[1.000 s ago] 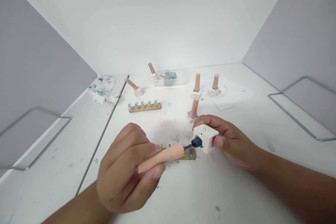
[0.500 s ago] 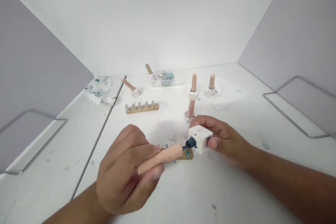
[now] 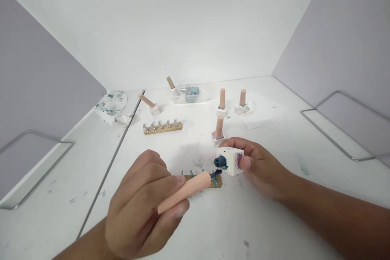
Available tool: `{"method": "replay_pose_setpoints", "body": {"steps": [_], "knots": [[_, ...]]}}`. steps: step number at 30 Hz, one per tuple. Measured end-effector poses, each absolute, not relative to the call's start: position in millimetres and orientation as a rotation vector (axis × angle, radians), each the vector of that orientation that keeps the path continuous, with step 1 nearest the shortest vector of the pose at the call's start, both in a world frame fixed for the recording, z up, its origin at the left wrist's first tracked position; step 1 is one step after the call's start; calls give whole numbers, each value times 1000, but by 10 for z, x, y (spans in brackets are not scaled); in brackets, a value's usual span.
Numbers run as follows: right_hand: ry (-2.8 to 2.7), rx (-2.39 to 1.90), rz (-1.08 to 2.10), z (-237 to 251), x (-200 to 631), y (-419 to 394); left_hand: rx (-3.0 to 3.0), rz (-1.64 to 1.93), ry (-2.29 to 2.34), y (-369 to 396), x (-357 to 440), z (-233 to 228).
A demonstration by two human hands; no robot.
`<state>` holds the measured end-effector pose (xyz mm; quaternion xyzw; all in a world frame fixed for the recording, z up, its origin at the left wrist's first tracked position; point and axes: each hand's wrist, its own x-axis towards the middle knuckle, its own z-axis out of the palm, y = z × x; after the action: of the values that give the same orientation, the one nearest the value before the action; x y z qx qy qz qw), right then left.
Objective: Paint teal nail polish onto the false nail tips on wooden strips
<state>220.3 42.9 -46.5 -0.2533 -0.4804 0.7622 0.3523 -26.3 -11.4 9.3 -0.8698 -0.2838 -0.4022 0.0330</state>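
Note:
My left hand [image 3: 146,203] pinches the long peach cap of a nail polish brush [image 3: 185,191]. Its dark, polish-coated bristles point right, just below the neck of a white square nail polish bottle [image 3: 234,160]. Dark teal polish coats the bottle's open neck, and a purple smear marks its side. My right hand [image 3: 262,166] holds this bottle tilted, its neck facing left. Beneath the brush lies a wooden strip [image 3: 217,182] carrying teal-painted nail tips; the cap and my left hand hide part of it.
Behind stands another wooden strip [image 3: 163,128] with clear nail tips. Peach-capped bottles [image 3: 219,128] stand on the white table, and one bottle [image 3: 149,103] leans at left. A clear tray [image 3: 195,96] holds more bottles. Stained tissue [image 3: 112,105] lies far left; wire frames [image 3: 344,130] flank both sides.
The brush has come out of the bottle's neck and dropped slightly below it. My right hand has turned the bottle so its open neck faces me more.

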Motion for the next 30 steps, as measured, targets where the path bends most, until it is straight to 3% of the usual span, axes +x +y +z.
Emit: {"method": "replay_pose_setpoints", "body": {"steps": [15, 30], "knots": [[-1094, -697, 2040, -443, 2182, 374, -2676, -1181, -871, -125, -272, 56], [-1367, -798, 1787, -432, 2211, 344, -2586, -1142, -912, -122, -264, 89]]}}
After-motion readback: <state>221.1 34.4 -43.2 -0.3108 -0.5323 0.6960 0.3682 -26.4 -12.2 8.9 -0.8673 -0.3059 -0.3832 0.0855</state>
